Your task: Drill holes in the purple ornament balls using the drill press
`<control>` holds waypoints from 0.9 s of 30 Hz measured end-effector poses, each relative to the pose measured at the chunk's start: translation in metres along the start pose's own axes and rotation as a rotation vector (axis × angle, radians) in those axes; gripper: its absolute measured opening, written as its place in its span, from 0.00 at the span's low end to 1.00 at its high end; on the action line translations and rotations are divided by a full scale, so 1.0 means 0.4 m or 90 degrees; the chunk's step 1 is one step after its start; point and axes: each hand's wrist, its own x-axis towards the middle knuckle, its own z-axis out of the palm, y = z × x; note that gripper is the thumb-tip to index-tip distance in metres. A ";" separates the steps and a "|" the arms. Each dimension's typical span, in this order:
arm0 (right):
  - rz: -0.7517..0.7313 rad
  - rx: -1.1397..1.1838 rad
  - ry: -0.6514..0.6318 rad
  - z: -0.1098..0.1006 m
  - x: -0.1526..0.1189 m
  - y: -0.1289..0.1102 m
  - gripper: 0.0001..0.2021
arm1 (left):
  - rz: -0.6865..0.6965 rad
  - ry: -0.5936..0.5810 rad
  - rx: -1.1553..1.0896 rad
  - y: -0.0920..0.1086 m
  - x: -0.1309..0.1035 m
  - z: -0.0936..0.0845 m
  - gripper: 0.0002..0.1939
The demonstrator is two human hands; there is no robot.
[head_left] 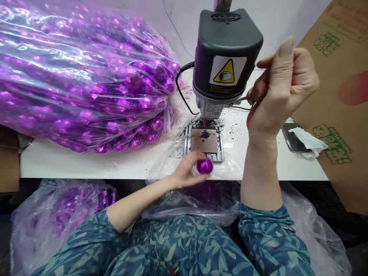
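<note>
My left hand (188, 170) pinches a shiny purple ball (205, 165) between thumb and fingers, just in front of the drill press base (220, 154). My right hand (283, 82) is raised to the right of the black drill press motor housing (227, 42). Its fingers are curled round the drill press lever (243, 99), most of which they hide. Below the housing, a flat brown board (204, 145) lies on the base, with dark shavings (205, 135) and a small dark hole on it. The drill's tip is hard to make out.
A large clear bag of purple faceted balls (115, 84) fills the left of the white table (71, 165). Printed cardboard (339, 115) stands at right, beside a phone (294, 140) under white tissue (310, 141). More plastic bags (66, 214) sit below the table edge.
</note>
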 end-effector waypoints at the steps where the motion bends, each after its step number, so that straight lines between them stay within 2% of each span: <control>1: -0.001 0.016 0.005 -0.001 -0.004 0.000 0.28 | 0.040 -0.078 0.013 0.024 -0.028 0.000 0.22; 3: 0.002 0.038 0.002 -0.002 -0.010 -0.005 0.28 | 0.083 -0.191 0.054 0.050 -0.067 -0.003 0.28; 4: 0.007 0.033 -0.003 -0.003 -0.013 -0.008 0.28 | 0.093 -0.206 0.073 0.049 -0.074 -0.007 0.30; 6: 0.014 0.003 -0.011 -0.005 -0.014 -0.012 0.27 | 0.094 -0.154 0.085 0.019 -0.058 -0.027 0.26; 8: 0.018 -0.022 -0.014 -0.007 -0.014 -0.012 0.27 | 0.040 -0.070 0.105 -0.043 -0.004 -0.063 0.15; 10: 0.020 -0.036 -0.013 -0.008 -0.012 -0.007 0.28 | -0.074 -0.027 0.174 -0.119 0.068 -0.110 0.10; 12: 0.014 -0.040 -0.007 -0.008 -0.011 0.000 0.28 | -0.187 -0.047 0.259 -0.191 0.134 -0.158 0.11; 14: 0.001 -0.044 0.000 -0.007 -0.010 0.007 0.28 | -0.284 -0.081 0.340 -0.251 0.176 -0.194 0.10; 17: -0.008 -0.051 -0.003 -0.006 -0.011 0.013 0.28 | -0.334 -0.065 0.364 -0.315 0.197 -0.211 0.02; 19: -0.004 -0.057 -0.002 -0.006 -0.012 0.014 0.29 | -0.327 -0.008 0.321 -0.345 0.206 -0.205 0.05; 21: -0.004 -0.052 0.005 -0.005 -0.014 0.012 0.28 | -0.331 0.034 0.284 -0.362 0.223 -0.198 0.08; 23: -0.007 -0.042 0.009 -0.006 -0.017 0.008 0.27 | -0.357 0.041 0.279 -0.358 0.246 -0.201 0.09; 25: -0.005 -0.040 0.003 -0.007 -0.020 0.004 0.27 | -0.375 0.031 0.291 -0.329 0.263 -0.212 0.10; 27: 0.002 -0.049 -0.010 -0.010 -0.023 0.002 0.27 | -0.360 0.047 0.276 -0.279 0.266 -0.224 0.16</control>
